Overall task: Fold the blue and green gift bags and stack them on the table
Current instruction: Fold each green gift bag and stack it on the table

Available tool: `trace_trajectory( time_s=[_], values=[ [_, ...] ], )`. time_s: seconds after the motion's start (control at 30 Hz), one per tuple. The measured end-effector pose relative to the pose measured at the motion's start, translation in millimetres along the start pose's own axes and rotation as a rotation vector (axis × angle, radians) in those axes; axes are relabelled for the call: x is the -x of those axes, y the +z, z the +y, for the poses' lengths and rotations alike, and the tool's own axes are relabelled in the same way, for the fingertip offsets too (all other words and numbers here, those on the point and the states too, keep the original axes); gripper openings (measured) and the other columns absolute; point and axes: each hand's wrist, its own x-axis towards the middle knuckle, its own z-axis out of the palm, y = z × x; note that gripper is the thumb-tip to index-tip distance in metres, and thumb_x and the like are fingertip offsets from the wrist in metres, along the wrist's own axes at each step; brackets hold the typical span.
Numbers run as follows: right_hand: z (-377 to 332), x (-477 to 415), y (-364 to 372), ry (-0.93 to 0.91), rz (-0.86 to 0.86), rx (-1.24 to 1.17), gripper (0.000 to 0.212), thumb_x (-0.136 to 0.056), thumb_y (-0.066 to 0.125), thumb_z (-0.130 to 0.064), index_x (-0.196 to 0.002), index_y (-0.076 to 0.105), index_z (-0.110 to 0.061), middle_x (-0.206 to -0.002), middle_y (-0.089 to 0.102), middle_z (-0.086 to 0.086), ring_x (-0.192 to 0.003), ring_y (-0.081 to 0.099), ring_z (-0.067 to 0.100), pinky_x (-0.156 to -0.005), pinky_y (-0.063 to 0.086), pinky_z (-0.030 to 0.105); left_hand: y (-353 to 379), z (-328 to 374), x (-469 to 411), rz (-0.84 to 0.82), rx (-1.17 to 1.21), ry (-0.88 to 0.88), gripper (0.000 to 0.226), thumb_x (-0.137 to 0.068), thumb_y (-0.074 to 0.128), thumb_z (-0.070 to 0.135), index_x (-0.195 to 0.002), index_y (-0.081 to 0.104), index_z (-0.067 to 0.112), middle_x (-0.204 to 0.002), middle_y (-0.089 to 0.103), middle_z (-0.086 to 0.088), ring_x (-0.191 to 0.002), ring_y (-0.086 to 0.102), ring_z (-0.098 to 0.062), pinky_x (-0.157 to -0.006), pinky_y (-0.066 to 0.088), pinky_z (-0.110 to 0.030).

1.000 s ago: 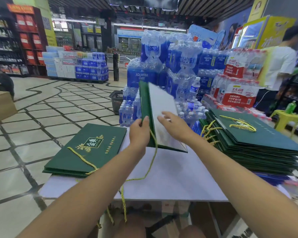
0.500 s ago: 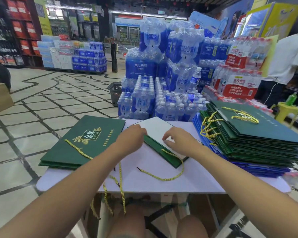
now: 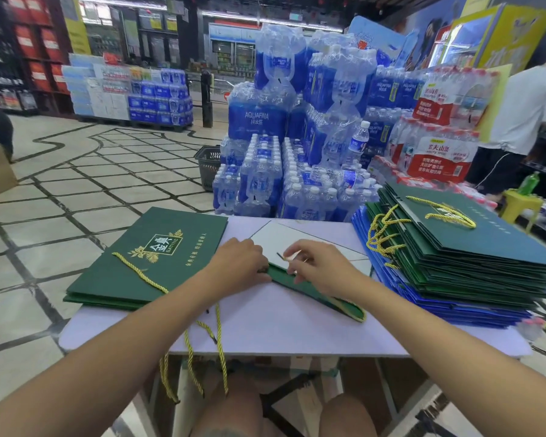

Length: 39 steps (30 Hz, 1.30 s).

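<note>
A green gift bag [image 3: 316, 293] lies flattened in the middle of the table, its white inner panel [image 3: 284, 239] facing up and its yellow cord by its near right end. My left hand [image 3: 237, 264] holds the bag's green edge with bent fingers. My right hand [image 3: 320, 266] pinches a small flap at the same edge. A folded green bag stack [image 3: 145, 263] lies at the left. At the right is a tall pile of green bags [image 3: 473, 247] on top of blue bags [image 3: 448, 305].
The white table [image 3: 281, 332] is small, and yellow cords [image 3: 219, 357] hang over its front edge. Shrink-wrapped water bottle packs [image 3: 281, 184] stand right behind the table. A person in a white shirt [image 3: 527, 102] stands at the far right. Tiled floor lies to the left.
The green bag stood upright between my hands a second ago. It now lies flat on the table, and both hands have dropped to its near edge.
</note>
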Motion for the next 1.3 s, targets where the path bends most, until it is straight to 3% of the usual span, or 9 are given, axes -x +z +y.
trace_trajectory(
  time_s=[0.07, 0.17, 0.37, 0.47, 0.63, 0.87, 1.0, 1.2, 1.3],
  values=[
    [4, -9, -8, 0.038, 0.002, -0.011, 0.019, -0.097, 0.062, -0.014, -0.107, 0.072, -0.025, -0.084, 0.076, -0.006, -0.068, 0.071, 0.006, -0.066, 0.054, 0.020, 3, 8, 11, 0.055, 0.107, 0.027, 0.038, -0.096, 0.056, 0.058, -0.098, 0.076, 0.026, -0.097, 0.064, 0.002, -0.100, 0.059, -0.024, -0.077, 0.044, -0.036],
    [10, -17, -6, 0.056, -0.008, 0.066, 0.013, -0.091, 0.071, -0.019, -0.095, 0.079, -0.028, -0.081, 0.073, -0.015, -0.066, 0.060, -0.005, -0.067, 0.045, 0.013, 4, 12, 29, 0.037, 0.302, -0.046, 0.034, -0.091, 0.060, 0.062, -0.098, 0.066, 0.030, -0.116, 0.060, 0.007, -0.106, 0.059, -0.019, -0.083, 0.052, -0.038],
    [15, -20, 5, 0.091, -0.050, 0.092, 0.009, -0.088, 0.073, -0.023, -0.088, 0.081, -0.026, -0.085, 0.075, -0.016, -0.080, 0.063, -0.007, -0.067, 0.042, 0.007, -8, 14, 31, 0.009, 0.105, -0.172, 0.043, -0.092, 0.050, 0.073, -0.106, 0.062, 0.034, -0.100, 0.065, 0.010, -0.090, 0.065, -0.019, -0.060, 0.039, -0.031],
    [14, -25, 4, 0.072, -0.059, 0.104, 0.009, -0.090, 0.072, -0.024, -0.089, 0.080, -0.028, -0.087, 0.075, -0.017, -0.081, 0.062, -0.007, -0.069, 0.042, 0.009, 0, 13, 39, 0.044, 0.209, -0.140, 0.036, -0.094, 0.052, 0.066, -0.114, 0.064, 0.039, -0.107, 0.069, 0.014, -0.100, 0.061, -0.017, -0.075, 0.051, -0.035],
    [11, -29, 10, -0.011, -0.147, 0.263, 0.012, -0.094, 0.066, -0.028, -0.091, 0.075, -0.034, -0.092, 0.074, -0.018, -0.087, 0.064, -0.001, -0.081, 0.050, 0.023, 0, 7, 46, 0.019, 0.376, -0.167, 0.034, -0.095, 0.056, 0.061, -0.122, 0.066, 0.043, -0.116, 0.069, 0.021, -0.110, 0.054, -0.013, -0.087, 0.053, -0.038],
    [3, -25, -72, 0.204, 0.312, -0.058, 0.013, -0.104, 0.057, -0.027, -0.102, 0.068, -0.021, -0.083, 0.075, -0.004, -0.041, 0.043, -0.003, -0.053, 0.039, 0.024, 0, 4, 41, 0.049, 0.425, -0.257, 0.025, -0.101, 0.051, 0.054, -0.114, 0.068, 0.040, -0.106, 0.074, 0.013, -0.100, 0.065, -0.016, -0.074, 0.052, -0.032],
    [3, -11, -100, 0.269, 0.350, -0.103, 0.015, -0.102, 0.058, -0.021, -0.094, 0.069, -0.017, -0.075, 0.074, -0.002, -0.043, 0.037, 0.007, -0.040, 0.034, 0.018, 3, 5, 36, 0.089, 0.380, -0.330, 0.026, -0.105, 0.046, 0.052, -0.117, 0.066, 0.041, -0.106, 0.074, 0.010, -0.100, 0.067, -0.019, -0.068, 0.047, -0.031],
    [-29, -14, -131, 0.108, 0.518, -0.165, 0.018, -0.104, 0.057, -0.022, -0.103, 0.070, -0.009, -0.078, 0.070, 0.000, -0.046, 0.050, -0.008, -0.065, 0.038, 0.023, 2, 9, 33, 0.047, 0.302, -0.292, 0.026, -0.104, 0.046, 0.053, -0.118, 0.066, 0.042, -0.109, 0.073, 0.013, -0.105, 0.065, -0.019, -0.072, 0.048, -0.031],
    [-54, -24, -135, 0.002, 0.489, -0.169, 0.014, -0.103, 0.059, -0.024, -0.101, 0.070, -0.015, -0.080, 0.072, 0.000, -0.053, 0.051, 0.004, -0.062, 0.042, 0.022, 5, 8, 34, 0.048, 0.325, -0.271, 0.027, -0.099, 0.051, 0.057, -0.116, 0.067, 0.044, -0.112, 0.072, 0.018, -0.106, 0.063, -0.015, -0.077, 0.054, -0.032]
  ],
)
